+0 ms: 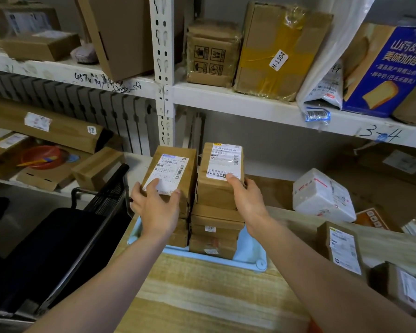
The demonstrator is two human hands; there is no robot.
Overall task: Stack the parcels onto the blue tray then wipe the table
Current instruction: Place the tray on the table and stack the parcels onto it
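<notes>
Two stacks of brown cardboard parcels stand side by side on the light blue tray (250,257) at the far left of the wooden table (214,296). My left hand (155,207) grips the near end of the top parcel of the left stack (175,164), thumb on one side, fingers on its white label. My right hand (246,198) grips the near end of the top parcel of the right stack (222,162). Two more labelled parcels lie on the table at the right, one nearer the tray (344,248) and one by the edge (404,287).
A white foam box (322,193) and other packages sit behind the table at the right. White metal shelving (163,68) full of cartons rises behind the tray. A black office chair (58,248) stands just left of the table.
</notes>
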